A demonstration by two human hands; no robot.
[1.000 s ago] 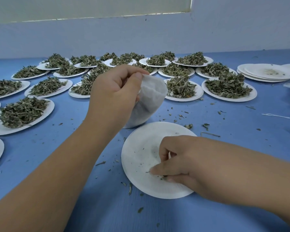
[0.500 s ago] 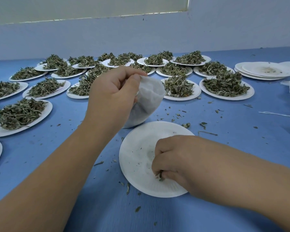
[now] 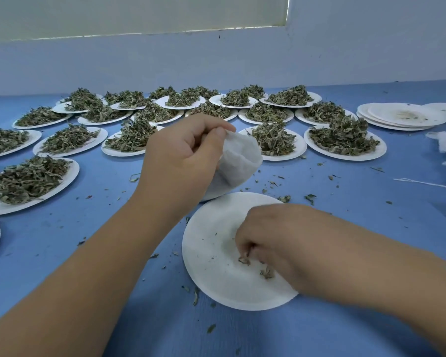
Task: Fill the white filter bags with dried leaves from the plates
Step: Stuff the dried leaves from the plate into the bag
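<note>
While our left hand [image 3: 180, 161] grips the white fabric filter bag [image 3: 240, 163], our right hand [image 3: 276, 243], nearer us, pinches dried green leaf scraps [image 3: 243, 260] just below it.

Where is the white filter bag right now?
Head view, centre: the filter bag is held by the left hand, just beyond the far rim of the nearly empty plate where the right hand pinches leaves.
</note>
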